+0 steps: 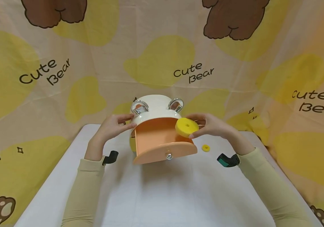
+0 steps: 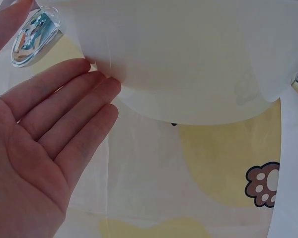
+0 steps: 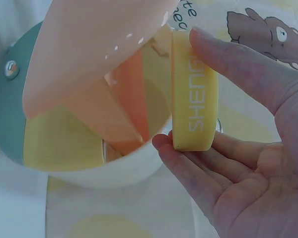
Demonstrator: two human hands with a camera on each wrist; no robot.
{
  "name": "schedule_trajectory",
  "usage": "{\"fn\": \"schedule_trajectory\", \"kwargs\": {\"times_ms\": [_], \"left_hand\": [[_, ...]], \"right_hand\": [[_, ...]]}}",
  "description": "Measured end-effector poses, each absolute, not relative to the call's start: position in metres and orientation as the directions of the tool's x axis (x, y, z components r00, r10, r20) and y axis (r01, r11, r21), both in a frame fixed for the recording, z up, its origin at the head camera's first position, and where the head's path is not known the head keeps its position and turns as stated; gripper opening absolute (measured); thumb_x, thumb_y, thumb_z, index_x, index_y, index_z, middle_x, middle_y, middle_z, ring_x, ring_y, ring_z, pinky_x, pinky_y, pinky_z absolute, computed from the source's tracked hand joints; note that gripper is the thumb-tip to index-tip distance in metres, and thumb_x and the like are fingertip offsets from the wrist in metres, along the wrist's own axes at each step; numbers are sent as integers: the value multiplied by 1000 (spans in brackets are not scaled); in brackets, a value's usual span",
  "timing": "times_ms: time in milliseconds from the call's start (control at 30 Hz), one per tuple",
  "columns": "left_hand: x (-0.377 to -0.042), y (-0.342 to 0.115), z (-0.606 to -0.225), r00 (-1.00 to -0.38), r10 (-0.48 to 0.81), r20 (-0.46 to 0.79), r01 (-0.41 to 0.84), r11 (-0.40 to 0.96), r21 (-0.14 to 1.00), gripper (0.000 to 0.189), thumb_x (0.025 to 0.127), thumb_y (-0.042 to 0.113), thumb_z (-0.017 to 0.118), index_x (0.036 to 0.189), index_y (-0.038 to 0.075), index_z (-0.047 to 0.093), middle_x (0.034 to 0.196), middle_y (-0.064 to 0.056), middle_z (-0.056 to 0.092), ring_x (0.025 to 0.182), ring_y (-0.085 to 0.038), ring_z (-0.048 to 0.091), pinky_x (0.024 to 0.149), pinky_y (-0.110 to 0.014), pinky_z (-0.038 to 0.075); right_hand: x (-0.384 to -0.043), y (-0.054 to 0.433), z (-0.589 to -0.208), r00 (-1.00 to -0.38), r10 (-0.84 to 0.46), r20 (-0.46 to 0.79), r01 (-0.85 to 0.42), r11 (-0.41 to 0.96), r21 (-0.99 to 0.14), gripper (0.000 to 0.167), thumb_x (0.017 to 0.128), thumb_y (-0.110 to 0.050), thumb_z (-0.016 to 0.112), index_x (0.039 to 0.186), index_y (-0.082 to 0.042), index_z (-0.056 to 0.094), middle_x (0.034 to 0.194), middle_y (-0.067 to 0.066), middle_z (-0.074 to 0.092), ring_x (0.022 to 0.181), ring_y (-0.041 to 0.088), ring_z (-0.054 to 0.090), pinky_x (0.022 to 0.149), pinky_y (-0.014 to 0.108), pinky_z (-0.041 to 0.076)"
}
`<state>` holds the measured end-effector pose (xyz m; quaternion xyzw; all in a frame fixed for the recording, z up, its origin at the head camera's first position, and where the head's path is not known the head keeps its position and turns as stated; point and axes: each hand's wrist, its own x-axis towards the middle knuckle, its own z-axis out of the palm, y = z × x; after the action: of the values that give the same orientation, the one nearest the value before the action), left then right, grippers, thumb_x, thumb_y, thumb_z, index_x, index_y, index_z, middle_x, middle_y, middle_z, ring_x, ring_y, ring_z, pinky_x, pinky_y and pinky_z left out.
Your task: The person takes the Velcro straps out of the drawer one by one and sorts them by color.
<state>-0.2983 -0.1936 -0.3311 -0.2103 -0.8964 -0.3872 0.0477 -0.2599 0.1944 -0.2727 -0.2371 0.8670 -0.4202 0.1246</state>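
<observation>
The left hand (image 1: 114,126), fingers straight, touches the white box (image 1: 157,106); the right hand (image 1: 211,126) pinches a yellow disc (image 1: 185,130) by its rim, beside the open drawer's (image 1: 153,155) right edge, toward the desk's (image 1: 179,201) far edge. The disc looks light, stiff and possibly slippery; opposite rim sides should grip best.

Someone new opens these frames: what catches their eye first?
Probably the bright yellow disc pinched in the right hand, by the pulled-out peach drawer. Then the white case with two shiny ears, mid-scene, the left hand touching its side. Behind it, the "Cute Bear" backdrop.
</observation>
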Motion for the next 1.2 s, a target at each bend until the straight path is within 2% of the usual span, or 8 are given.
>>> {"fn": "schedule_trajectory", "kwargs": {"times_ms": [233, 467, 600, 767, 1000, 1200], "left_hand": [[-299, -193, -332, -906, 337, 254, 416, 611, 674, 64, 78, 58, 68, 131, 23, 59, 133, -2, 58, 118, -31, 58, 95, -48, 50], [-299, -193, -332, -905, 338, 257, 419, 615, 667, 64, 79, 58, 68, 131, 22, 60, 133, -3, 58, 117, -32, 59, 94, -48, 50], [-298, -192, -332, -904, 335, 266, 424, 615, 665, 62, 79, 57, 68, 130, 22, 60, 132, -3, 59, 116, -32, 60, 94, -47, 50], [-298, -192, -332, -901, 335, 277, 432, 618, 657, 61, 79, 56, 68, 129, 22, 61, 131, -3, 60, 114, -32, 60, 93, -47, 51], [-297, -192, -331, -904, 334, 268, 425, 623, 657, 61, 80, 56, 68, 130, 22, 61, 131, -2, 60, 114, -32, 61, 92, -47, 51], [-297, -192, -330, -900, 337, 275, 433, 626, 649, 60, 80, 55, 68, 129, 21, 61, 131, -3, 60, 114, -32, 61, 92, -47, 51]], "right_hand": [[-259, 212, -278, -884, -468, -19, -287, 574, -767, 75, 69, -23, 86, 134, -12, 50, 131, 7, 56, 116, 24, 58, 96, 38, 50], [-259, 232, -285, -907, -419, -50, -233, 596, -768, 74, 71, -25, 84, 135, -13, 49, 131, 9, 56, 113, 26, 58, 89, 32, 53], [-259, 242, -290, -916, -398, -54, -224, 618, -754, 73, 73, -27, 83, 135, -13, 49, 132, 9, 55, 113, 26, 57, 89, 32, 52], [-261, 254, -297, -924, -378, -64, -206, 630, -749, 72, 74, -27, 81, 136, -10, 47, 132, 12, 54, 113, 28, 56, 91, 34, 52], [-265, 268, -309, -936, -343, -84, -176, 658, -732, 74, 75, -30, 81, 136, -8, 47, 134, 15, 53, 117, 31, 53, 96, 45, 50], [-268, 280, -321, -944, -319, -81, -156, 651, -743, 71, 75, -29, 80, 135, -10, 49, 133, 15, 53, 114, 32, 53, 95, 44, 48]]}}
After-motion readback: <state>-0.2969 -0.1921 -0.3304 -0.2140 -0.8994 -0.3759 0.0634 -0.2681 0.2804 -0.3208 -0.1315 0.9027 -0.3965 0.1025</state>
